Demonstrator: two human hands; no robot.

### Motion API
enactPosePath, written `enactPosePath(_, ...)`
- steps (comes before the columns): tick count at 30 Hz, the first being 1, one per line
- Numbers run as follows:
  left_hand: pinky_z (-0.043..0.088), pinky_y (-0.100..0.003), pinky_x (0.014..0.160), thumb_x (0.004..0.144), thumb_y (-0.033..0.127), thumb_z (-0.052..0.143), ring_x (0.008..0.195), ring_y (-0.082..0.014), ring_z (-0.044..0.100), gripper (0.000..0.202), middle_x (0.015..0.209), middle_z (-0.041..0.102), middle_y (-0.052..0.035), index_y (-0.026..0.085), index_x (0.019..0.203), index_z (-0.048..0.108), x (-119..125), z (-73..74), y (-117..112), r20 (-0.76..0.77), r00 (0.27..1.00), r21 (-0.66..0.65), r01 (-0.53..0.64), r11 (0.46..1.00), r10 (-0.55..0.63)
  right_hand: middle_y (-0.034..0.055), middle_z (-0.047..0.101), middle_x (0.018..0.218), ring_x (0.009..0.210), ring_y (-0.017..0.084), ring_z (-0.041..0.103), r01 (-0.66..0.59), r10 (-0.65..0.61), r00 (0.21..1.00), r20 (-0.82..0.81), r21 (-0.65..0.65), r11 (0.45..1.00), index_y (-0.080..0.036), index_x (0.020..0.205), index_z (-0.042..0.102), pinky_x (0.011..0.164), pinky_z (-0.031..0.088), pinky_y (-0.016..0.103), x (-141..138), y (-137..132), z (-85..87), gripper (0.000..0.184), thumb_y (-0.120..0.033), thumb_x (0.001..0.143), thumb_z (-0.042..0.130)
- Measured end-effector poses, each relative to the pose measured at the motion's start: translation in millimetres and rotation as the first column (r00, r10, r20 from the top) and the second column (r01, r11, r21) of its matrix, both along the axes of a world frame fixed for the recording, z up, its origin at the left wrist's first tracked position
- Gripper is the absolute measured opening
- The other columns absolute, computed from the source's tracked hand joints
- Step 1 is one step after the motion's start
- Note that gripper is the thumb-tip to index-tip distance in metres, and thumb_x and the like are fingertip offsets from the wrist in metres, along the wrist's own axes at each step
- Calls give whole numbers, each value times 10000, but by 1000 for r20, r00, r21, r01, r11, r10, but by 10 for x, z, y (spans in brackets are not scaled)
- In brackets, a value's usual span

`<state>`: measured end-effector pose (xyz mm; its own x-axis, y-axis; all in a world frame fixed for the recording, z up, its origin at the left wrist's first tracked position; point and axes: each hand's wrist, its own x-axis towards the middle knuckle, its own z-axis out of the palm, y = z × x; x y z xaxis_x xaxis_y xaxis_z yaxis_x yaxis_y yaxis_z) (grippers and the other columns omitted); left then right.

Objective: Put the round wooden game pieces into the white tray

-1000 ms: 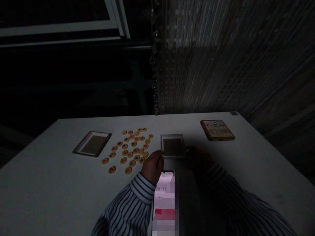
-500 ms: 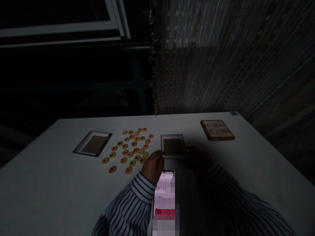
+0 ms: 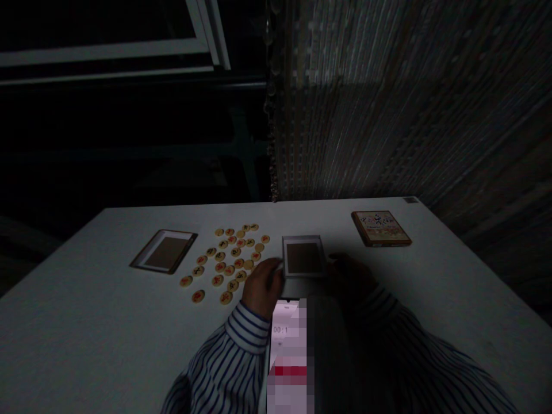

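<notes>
A shallow open box [image 3: 304, 278] with pale walls and a brown floor lies on the white table in front of me. My left hand [image 3: 262, 286] is at its near left corner, fingers loosely bent with a gap between thumb and forefinger. On the opposite side, my right hand [image 3: 351, 275] rests in deep shadow by the right wall, its fingers slightly apart. I see nothing held in either hand. Left of the box, several round Chinese chess pieces [image 3: 236, 252] with red or black characters are scattered, some blank side up.
A similar open tray, perhaps a box lid [image 3: 170, 253], lies at the left. A closed box with printed characters [image 3: 382, 227] sits at the back right of the white table [image 3: 107, 322]. A lit phone [image 3: 287, 339] is near me. A string curtain [image 3: 345, 126] hangs behind.
My left hand has drawn back slightly to the left from the box's corner, baring its near edge. My right hand has shifted a little outward. The box stays in place.
</notes>
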<state>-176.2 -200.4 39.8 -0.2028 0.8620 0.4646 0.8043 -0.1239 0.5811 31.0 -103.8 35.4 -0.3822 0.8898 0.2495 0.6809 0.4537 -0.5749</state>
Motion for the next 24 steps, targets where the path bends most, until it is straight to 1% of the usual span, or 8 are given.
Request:
enactPosePath(4, 484, -340, 832, 774, 197, 477, 931, -181, 580, 234, 970, 635, -82, 147, 973, 589, -31, 86, -21, 49, 993, 61, -109, 992, 106, 37, 665, 690, 618, 142, 623, 25, -24, 1000, -17, 62, 998, -162, 912, 580, 560, 480, 241, 12, 4, 13, 279, -358, 776, 437)
enactPosePath(7, 492, -351, 809, 771, 220, 492, 897, -183, 594, 230, 960, 639, -81, 151, 966, 592, -77, 165, -45, 122, 979, 90, -176, 980, 165, 42, 669, 711, 634, 146, 626, 56, -51, 998, -43, 118, 991, -170, 876, 589, 575, 482, 246, 26, 9, 41, 262, -353, 782, 427)
enactPosePath(11, 505, -348, 766, 768, 263, 510, 834, -178, 613, 243, 968, 636, -72, 174, 978, 594, -215, 268, -112, 196, 957, 115, -240, 964, 214, 44, 661, 707, 626, 144, 616, 84, -65, 993, -100, 198, 977, -170, 828, 600, 574, 472, 239, 33, 6, 96, 252, -346, 785, 424)
enactPosePath(14, 506, -329, 752, 765, 275, 517, 816, -170, 614, 247, 977, 632, -71, 175, 975, 598, -352, 338, -193, 219, 941, 132, -289, 948, 257, 39, 653, 696, 598, 136, 599, 93, -68, 990, -120, 210, 973, -167, 830, 602, 563, 464, 235, 17, -3, 144, 243, -339, 782, 438)
enactPosePath(16, 508, -318, 735, 759, 291, 526, 806, -168, 615, 252, 982, 633, -66, 182, 973, 603, -442, 379, -255, 218, 929, 129, -332, 934, 300, 33, 648, 690, 580, 127, 584, 77, -48, 989, -138, 216, 973, -165, 826, 601, 561, 461, 231, -4, -8, 178, 237, -338, 781, 445)
enactPosePath(20, 514, -294, 672, 751, 331, 533, 765, -165, 618, 270, 945, 647, -64, 177, 958, 610, -597, 432, -359, 252, 891, 98, -411, 906, 377, 21, 638, 669, 534, 110, 553, -5, 41, 988, -151, 231, 973, -165, 828, 596, 523, 449, 217, -69, -25, 250, 237, -342, 783, 446)
enactPosePath(22, 511, -298, 680, 747, 339, 536, 763, -168, 620, 273, 931, 653, -66, 172, 950, 612, -663, 435, -392, 267, 874, 89, -442, 893, 406, 24, 639, 673, 534, 110, 552, -32, 68, 986, -150, 229, 973, -163, 841, 594, 514, 446, 217, -112, -45, 294, 239, -343, 783, 448)
enactPosePath(24, 508, -307, 705, 748, 337, 535, 787, -174, 620, 272, 944, 651, -71, 165, 944, 612, -719, 414, -408, 277, 870, 86, -446, 891, 408, 27, 639, 680, 547, 114, 558, -46, 80, 985, -153, 212, 976, -162, 845, 594, 525, 449, 221, -163, -72, 347, 236, -339, 784, 450)
